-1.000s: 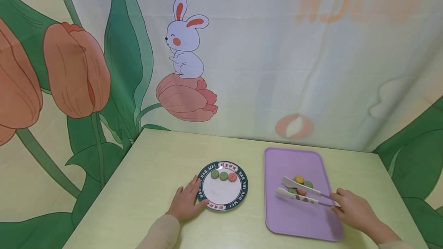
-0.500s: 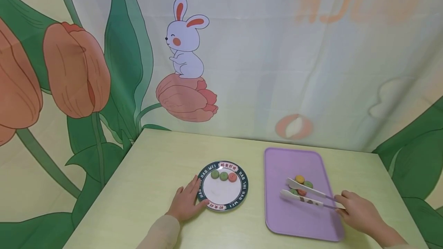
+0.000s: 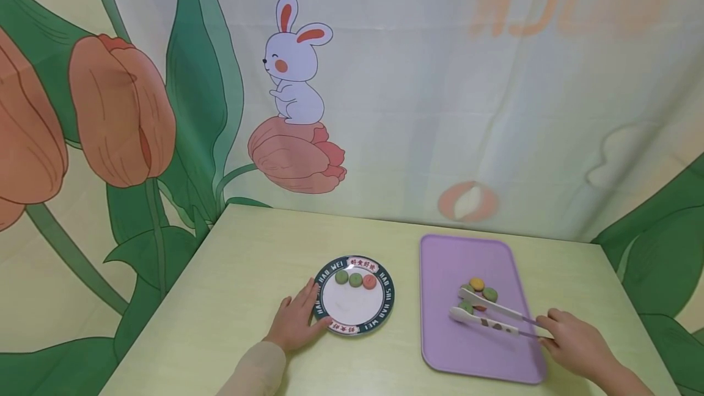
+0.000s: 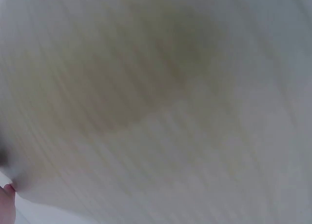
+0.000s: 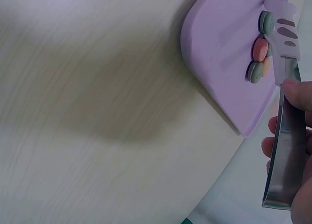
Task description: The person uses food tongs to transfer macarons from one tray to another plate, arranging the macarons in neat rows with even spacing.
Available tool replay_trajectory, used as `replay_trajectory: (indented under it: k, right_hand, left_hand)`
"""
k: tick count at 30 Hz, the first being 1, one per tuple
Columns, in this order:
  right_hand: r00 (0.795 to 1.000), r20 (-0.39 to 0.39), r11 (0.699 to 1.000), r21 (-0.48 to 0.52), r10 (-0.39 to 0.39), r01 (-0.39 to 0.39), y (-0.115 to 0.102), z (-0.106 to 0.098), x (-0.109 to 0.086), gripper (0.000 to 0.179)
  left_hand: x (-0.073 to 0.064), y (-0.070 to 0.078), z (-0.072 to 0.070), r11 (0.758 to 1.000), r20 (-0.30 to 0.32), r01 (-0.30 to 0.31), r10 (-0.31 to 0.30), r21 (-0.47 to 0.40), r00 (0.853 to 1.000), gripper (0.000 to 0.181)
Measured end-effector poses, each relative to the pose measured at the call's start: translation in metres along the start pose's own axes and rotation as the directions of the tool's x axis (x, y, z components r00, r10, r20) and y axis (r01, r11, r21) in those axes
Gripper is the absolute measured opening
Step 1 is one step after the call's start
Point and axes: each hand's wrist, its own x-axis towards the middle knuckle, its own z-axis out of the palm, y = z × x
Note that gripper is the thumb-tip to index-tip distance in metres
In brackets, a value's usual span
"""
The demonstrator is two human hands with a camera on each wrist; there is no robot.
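Observation:
My right hand [image 3: 577,342] grips metal tongs [image 3: 495,313] with white, brown-spotted tips. The two tips are spread apart, low over the purple tray [image 3: 456,347], with a green macaron [image 3: 465,307] between them. Next to it in the cluster are a yellow macaron [image 3: 476,285], another green macaron [image 3: 490,294] and a pink one partly hidden by the upper tong arm. Fingers extended, my left hand [image 3: 297,319] rests at the left rim of a round plate [image 3: 388,307]. On the plate, two green macarons [image 3: 341,277] and a pink macaron [image 3: 370,282] sit in a row.
A pale wood-grain table [image 3: 258,249] bears the plate and tray, with a gap of tabletop between them. Behind it hangs a printed curtain [image 3: 396,109] with a rabbit and tulips. The left wrist view is mostly a blurred pale surface.
The tongs and my right hand have shifted slightly right and toward me, and the tips now straddle a green macaron. My left hand and the plate have not moved.

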Motion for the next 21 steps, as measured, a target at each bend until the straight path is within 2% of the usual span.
replay_trajectory:
  k: [9, 21]
  right_hand:
    - [1.0, 0.014, 1.0, 0.002, 0.015, -0.015, -0.0001, -0.0008, -0.0013, 0.021]
    - [0.999, -0.049, 1.0, -0.028, -0.016, 0.015, 0.001, 0.0006, -0.0028, 0.02]
  left_hand:
    - [-0.0002, -0.0007, 0.0003, 1.0, -0.006, -0.004, 0.004, -0.003, 1.0, 0.082]
    - [0.0, -0.0015, 0.0006, 1.0, -0.006, -0.004, 0.004, 0.008, 1.0, 0.083]
